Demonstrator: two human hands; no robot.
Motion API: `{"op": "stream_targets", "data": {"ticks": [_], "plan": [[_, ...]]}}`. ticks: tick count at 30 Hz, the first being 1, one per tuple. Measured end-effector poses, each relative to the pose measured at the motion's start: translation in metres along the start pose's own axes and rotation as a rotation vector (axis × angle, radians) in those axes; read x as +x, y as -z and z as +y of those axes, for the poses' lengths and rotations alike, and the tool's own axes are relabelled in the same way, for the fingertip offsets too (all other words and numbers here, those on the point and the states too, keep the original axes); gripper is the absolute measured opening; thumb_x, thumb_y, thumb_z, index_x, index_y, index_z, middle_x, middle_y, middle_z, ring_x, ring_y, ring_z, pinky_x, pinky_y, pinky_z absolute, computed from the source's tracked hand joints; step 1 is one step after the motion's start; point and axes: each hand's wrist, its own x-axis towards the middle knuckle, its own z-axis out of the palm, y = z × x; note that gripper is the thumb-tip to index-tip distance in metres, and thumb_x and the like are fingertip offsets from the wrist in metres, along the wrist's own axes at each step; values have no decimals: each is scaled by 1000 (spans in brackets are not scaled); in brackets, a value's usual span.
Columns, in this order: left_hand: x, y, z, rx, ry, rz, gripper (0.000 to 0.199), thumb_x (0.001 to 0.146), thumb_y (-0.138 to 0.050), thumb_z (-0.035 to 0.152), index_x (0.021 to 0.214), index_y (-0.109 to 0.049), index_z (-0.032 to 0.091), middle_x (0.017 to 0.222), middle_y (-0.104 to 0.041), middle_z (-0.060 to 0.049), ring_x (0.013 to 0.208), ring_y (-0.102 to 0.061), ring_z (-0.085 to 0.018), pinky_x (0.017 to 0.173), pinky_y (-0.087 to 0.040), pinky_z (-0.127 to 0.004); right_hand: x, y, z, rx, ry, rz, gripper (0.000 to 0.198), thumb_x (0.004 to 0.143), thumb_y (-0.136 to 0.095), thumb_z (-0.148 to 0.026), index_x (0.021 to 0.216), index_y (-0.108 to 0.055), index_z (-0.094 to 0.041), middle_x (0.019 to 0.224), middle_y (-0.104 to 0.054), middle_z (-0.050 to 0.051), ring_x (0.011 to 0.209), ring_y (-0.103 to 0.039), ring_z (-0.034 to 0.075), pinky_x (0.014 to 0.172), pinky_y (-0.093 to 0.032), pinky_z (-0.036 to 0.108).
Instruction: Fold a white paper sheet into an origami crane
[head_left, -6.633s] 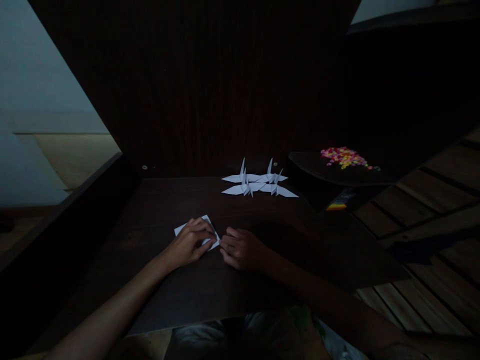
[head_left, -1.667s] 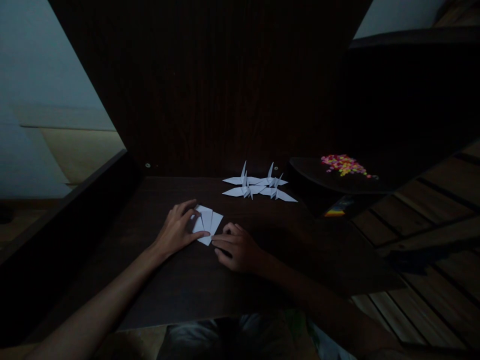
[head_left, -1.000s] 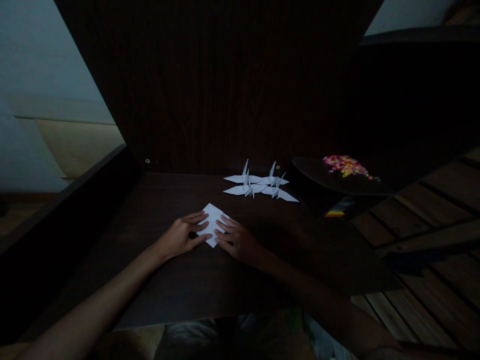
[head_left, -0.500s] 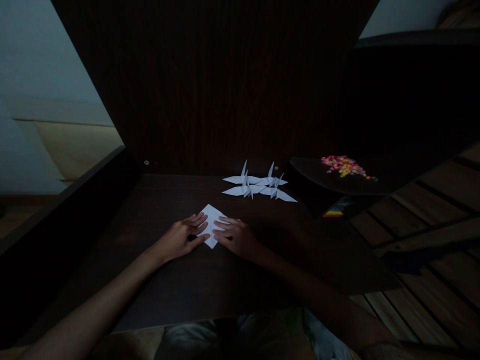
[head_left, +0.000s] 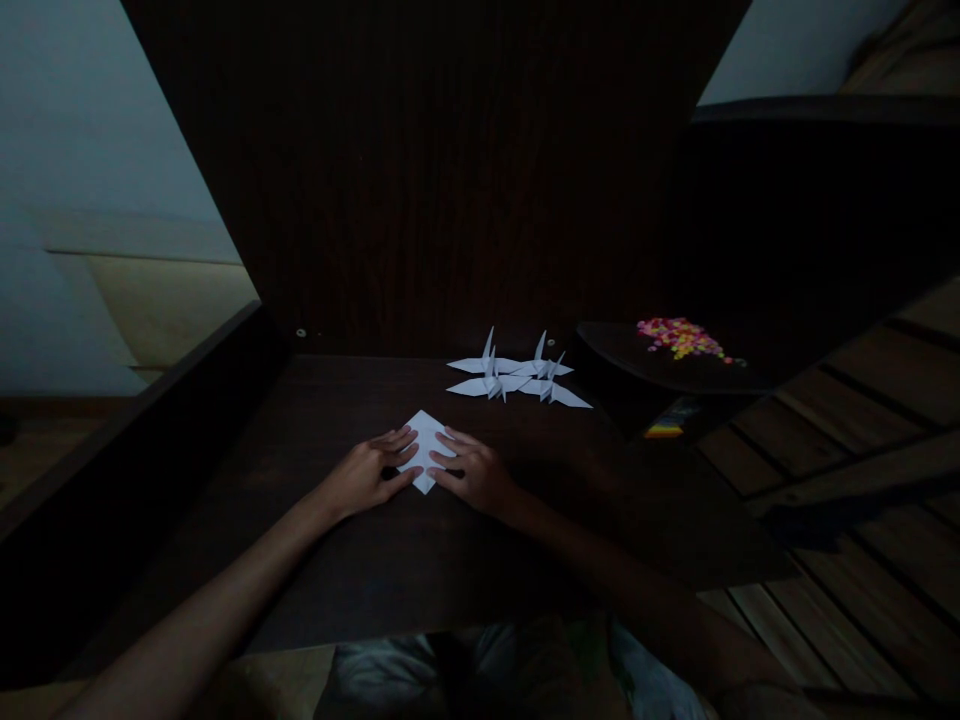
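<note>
A white folded paper [head_left: 425,440] lies as a diamond on the dark desk [head_left: 330,590], with crease lines down its middle. From the left, my left hand [head_left: 369,474] rests on its edge, fingers spread and flat. My right hand [head_left: 480,474] presses the opposite edge, its fingers apart and stretched over the paper. Neither hand grips it; the parts of the paper under the fingers are hidden. Just beyond it, several white origami cranes [head_left: 491,384] stand grouped together with their wings overlapping.
A heap of small pink, yellow and red pieces [head_left: 681,338] lies on a rounded dark shelf [head_left: 622,352] at the right. Below it is an item with a yellow-orange strip [head_left: 664,431]. A dark side panel [head_left: 150,410] borders the desk at the left, and a tall back panel [head_left: 450,180] rises behind.
The camera view has shifted slightly. Both hands stay spread on the paper in nearly the same places, with only slight finger movement; the cranes have not moved.
</note>
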Motion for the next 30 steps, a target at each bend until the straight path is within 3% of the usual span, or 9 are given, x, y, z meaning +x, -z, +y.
{"op": "stream_targets", "data": {"ticks": [4,12,19,26,30], "plan": [[-2,-2,-1,-46,-46,43,41,86,-53,42,120,-61,20,129,-56,-7,123,-50,-24,108,-37,-43,0,-1,-3,-90,27,-16,33,87,-55,-37,109,-69,-17,130,-55,12,126,-47,24,103,-41,39],[-2,1,3,-50,-25,-25,36,88,-49,43,113,-66,24,121,-62,-3,121,-51,-23,105,-41,-42,8,8,-8,-232,32,-116,32,91,-46,-38,106,-70,-23,126,-60,7,121,-52,24,91,-44,39],[0,0,7,-98,45,18,39,86,-51,46,108,-69,20,115,-65,-6,118,-54,-24,103,-44,-42,14,14,-6,-183,26,-126,29,88,-52,-43,102,-71,-27,120,-64,4,118,-54,23,89,-42,37],[-1,-4,2,-84,3,62,37,87,-51,41,115,-64,20,121,-62,-5,118,-55,-23,104,-43,-41,13,2,3,-106,127,-73,31,88,-53,-35,110,-67,-20,126,-60,8,123,-51,20,98,-36,36],[-1,-5,4,-52,43,47,40,88,-50,43,114,-65,17,122,-61,-8,119,-53,-24,104,-42,-40,13,-1,3,-110,119,-64,29,90,-49,-32,112,-66,-22,125,-60,5,123,-50,19,97,-37,36]]}}
